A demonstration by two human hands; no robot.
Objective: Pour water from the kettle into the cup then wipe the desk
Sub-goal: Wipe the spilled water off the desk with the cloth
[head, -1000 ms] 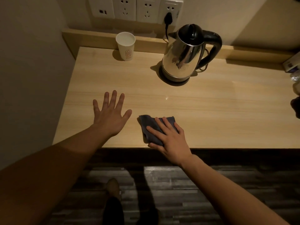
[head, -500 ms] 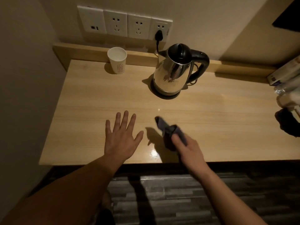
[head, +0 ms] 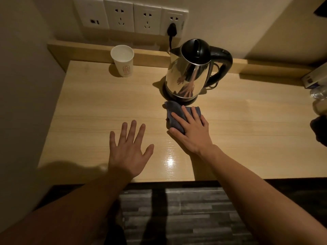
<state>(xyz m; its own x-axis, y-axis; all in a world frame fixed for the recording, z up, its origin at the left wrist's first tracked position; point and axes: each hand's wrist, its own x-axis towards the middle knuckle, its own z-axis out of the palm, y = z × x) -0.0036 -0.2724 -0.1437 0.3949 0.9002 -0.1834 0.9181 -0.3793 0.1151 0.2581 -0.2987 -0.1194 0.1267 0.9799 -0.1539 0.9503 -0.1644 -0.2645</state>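
Our right hand (head: 192,131) lies flat, fingers (head: 178,119) spread and pressing a dark cloth (head: 174,112) onto the worktop (head: 247,124); our left hand (head: 128,149) rests palm down beside it, fingers splayed, holding nothing; the cloth sits just before the kettle (head: 189,71) on its base; the cup (head: 122,61) stands at the back left, well apart.

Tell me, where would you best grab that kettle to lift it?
By the black loop handle, coming from the right: it juts out on that side, opposite the spout, and leaves room for fingers. The kettle body is smooth, rounded steel, probably a poor hold.
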